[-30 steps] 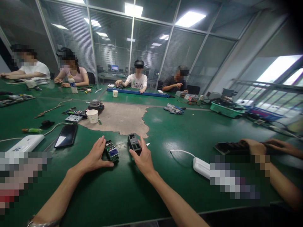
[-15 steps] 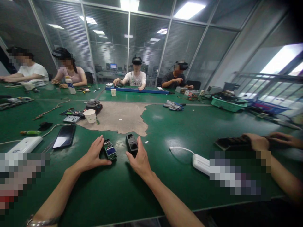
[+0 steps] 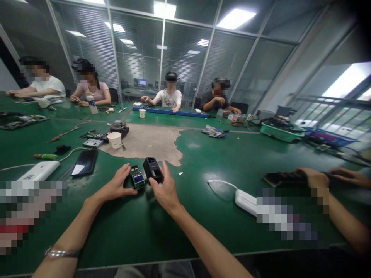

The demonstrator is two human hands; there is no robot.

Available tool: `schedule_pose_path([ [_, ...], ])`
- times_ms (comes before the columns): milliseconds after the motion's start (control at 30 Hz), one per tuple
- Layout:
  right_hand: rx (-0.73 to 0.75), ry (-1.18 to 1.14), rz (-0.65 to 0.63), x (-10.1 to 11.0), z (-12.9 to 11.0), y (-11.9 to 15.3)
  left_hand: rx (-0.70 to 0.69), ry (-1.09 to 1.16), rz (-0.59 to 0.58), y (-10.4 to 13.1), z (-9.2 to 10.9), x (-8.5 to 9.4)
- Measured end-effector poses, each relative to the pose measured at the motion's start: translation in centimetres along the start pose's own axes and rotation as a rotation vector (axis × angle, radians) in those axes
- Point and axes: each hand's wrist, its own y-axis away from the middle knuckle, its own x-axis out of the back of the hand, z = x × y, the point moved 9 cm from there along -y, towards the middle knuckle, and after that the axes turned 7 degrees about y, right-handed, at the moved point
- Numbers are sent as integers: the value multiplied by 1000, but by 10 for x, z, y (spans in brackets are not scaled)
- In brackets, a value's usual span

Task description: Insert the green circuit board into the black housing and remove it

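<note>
My left hand (image 3: 116,185) lies beside a small circuit board (image 3: 137,178) with a blue screen. Its thumb and fingers are spread along the board's left side; whether they touch it I cannot tell. The board rests on the green table. In my right hand (image 3: 166,191) is a black plastic housing (image 3: 152,170) with rectangular openings, gripped between thumb and fingers. The housing is tilted, seemingly raised off the table, just right of the board.
Left of my hands lie a phone (image 3: 84,163), a white power bank (image 3: 39,170) and a paper cup (image 3: 114,140). A white device with a cable (image 3: 245,201) is to the right, near a co-worker's hands (image 3: 317,178) on a dark part. Several people sit across the table (image 3: 220,166).
My right hand has moved left and slightly up with the black housing, turning it and bringing it closer to the circuit board. My left hand stays by the board; the camera view has shifted a little.
</note>
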Motion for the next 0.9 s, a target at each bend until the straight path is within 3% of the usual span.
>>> schedule_pose_path([
  [133,52,47,-30,-25,-22,-6,27,-16,3,3,-2,3],
  [433,93,233,-108,-63,-34,-12,42,-73,1,5,-4,6],
  [733,51,326,-236,-84,-12,-3,161,-154,-99,9,0,4],
  [900,40,230,-204,-85,-2,-3,132,-116,-113,8,2,1],
])
